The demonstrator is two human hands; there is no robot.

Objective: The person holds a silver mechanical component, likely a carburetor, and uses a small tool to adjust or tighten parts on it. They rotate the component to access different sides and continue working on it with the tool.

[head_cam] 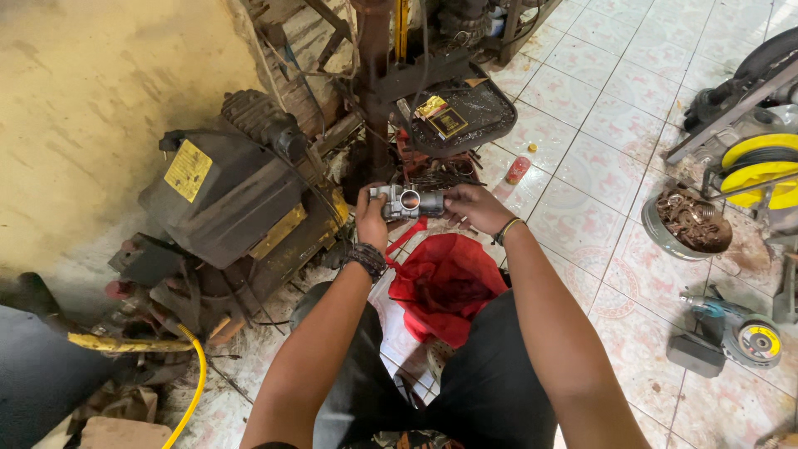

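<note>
Gripped at both ends – left hand (371,218), right hand (475,208) – metal throttle body (406,202), above red cloth (443,281); oily fingers might slip, dropping it onto tiles.

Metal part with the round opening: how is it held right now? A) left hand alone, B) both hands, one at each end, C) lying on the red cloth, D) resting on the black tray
B: the grey metal part is up off the floor, with the left hand gripping one end and the right hand the other, above the red cloth.
</note>
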